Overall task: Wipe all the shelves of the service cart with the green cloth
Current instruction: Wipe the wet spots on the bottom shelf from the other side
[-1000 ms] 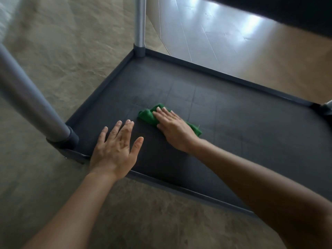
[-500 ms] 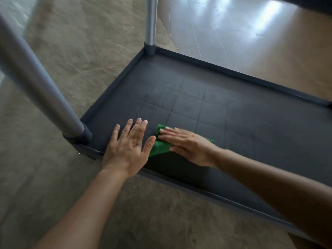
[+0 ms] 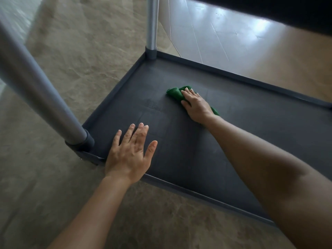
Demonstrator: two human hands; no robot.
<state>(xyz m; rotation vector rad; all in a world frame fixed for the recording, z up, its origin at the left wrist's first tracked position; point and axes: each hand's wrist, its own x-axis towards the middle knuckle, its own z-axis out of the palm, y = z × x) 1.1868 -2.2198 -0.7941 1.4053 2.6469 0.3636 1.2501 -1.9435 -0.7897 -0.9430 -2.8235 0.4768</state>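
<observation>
Two bare hands reach down onto the lowest shelf (image 3: 251, 126) of the cart, seen from the head camera. The left hand (image 3: 128, 153) lies flat with its fingers spread and straight, holding nothing; its palm rests over the shelf's near rim, just beside the corner where the near post (image 3: 36, 90) is socketed. The right hand (image 3: 196, 106) presses palm-down on the green cloth (image 3: 175, 92), its fingers laid fairly straight over the fabric rather than curled round it. The cloth lies bunched on the dark shelf surface towards the far left part, well apart from the left hand, with one end showing past the fingertips and another by the wrist. A far post (image 3: 152, 24) rises from the back left corner. Mottled floor (image 3: 80, 56) surrounds the cart.
</observation>
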